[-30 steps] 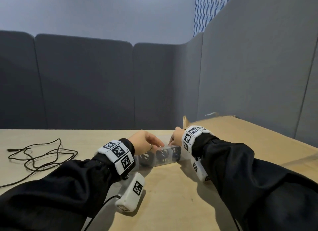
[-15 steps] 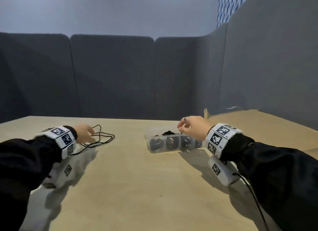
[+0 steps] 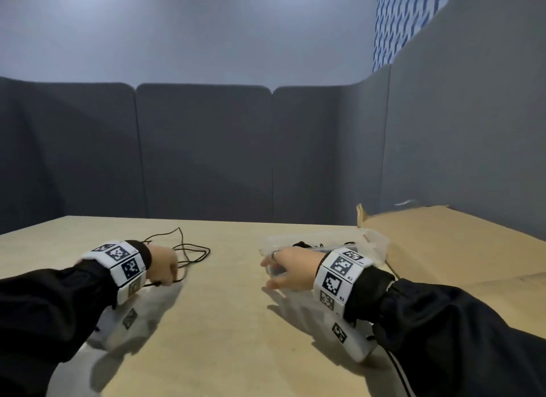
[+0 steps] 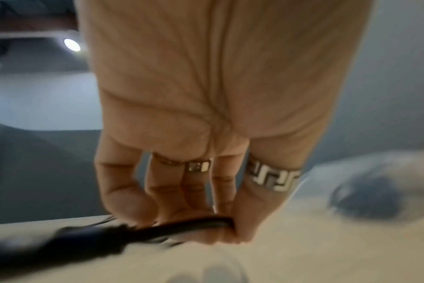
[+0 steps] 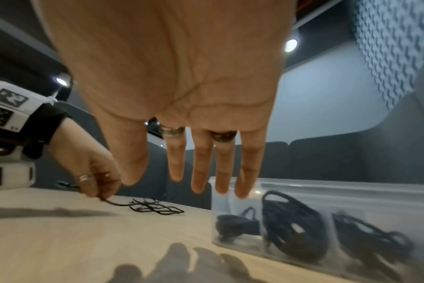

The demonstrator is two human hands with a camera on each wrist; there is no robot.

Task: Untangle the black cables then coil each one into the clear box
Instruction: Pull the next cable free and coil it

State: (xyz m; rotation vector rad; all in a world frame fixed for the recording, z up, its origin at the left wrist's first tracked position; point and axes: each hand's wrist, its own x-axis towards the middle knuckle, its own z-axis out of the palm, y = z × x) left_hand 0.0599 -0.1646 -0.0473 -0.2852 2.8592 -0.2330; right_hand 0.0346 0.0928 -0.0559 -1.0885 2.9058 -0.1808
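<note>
1. left hand [image 3: 162, 263] pinches a thin black cable [image 3: 189, 253] between curled fingers [image 4: 245, 210], just above the pale wooden tabletop [image 3: 224, 322].
2. the rest of that cable lies in loose, wiry loops toward the tabletop's far left edge.
3. right hand [image 3: 291, 271] hangs released, fingers [image 5: 201, 172] straight and spread, holding nothing, just in front of the clear box [image 5: 351, 195].
4. the box, cloudy plastic with divided sections, holds three bundled black coils [image 5: 293, 226]; it sits near the far right edge.

Grey padded panels [image 3: 204, 148] enclose a wooden table [image 3: 224, 322]; pale wall [image 3: 189, 33] (round ceiling lights).
</note>
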